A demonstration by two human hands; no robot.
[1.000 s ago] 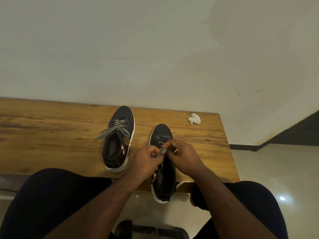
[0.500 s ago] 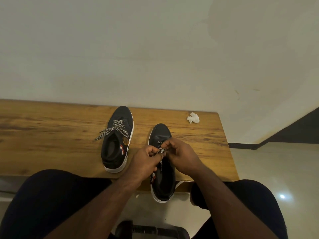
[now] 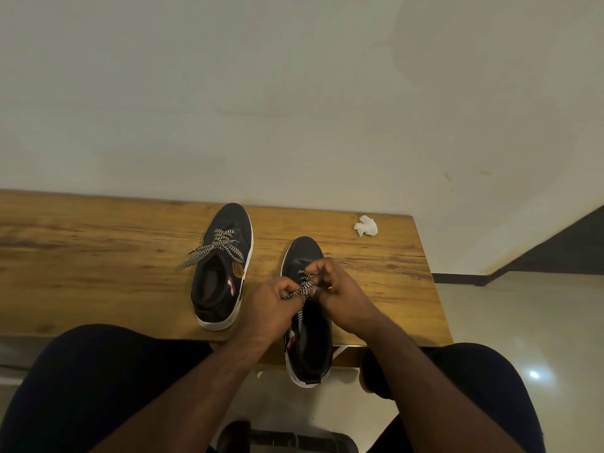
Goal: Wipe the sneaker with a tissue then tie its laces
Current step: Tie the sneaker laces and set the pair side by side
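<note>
Near the table's right front edge, heel overhanging toward the knees: the sneaker [image 3: 305, 322] being worked, black with a white sole, toe pointing at the wall. Overhang likely brings the lacing close to the body. Its checkered laces [image 3: 302, 287] run between both hands above the tongue. Left hand [image 3: 273, 308] pinches one strand with curled fingers; right hand [image 3: 340, 295] grips the other, fingers bent over the eyelets. Judged: knot in progress, bow not yet formed. Second sneaker [image 3: 222, 269] stands just to the left, laces loose, one end trailing on the wooden table [image 3: 81, 256]. Crumpled tissue [image 3: 366, 225] lies at the far right corner, well apart; wiping apparently done. Count: two sneakers, one tissue, two hands.
</note>
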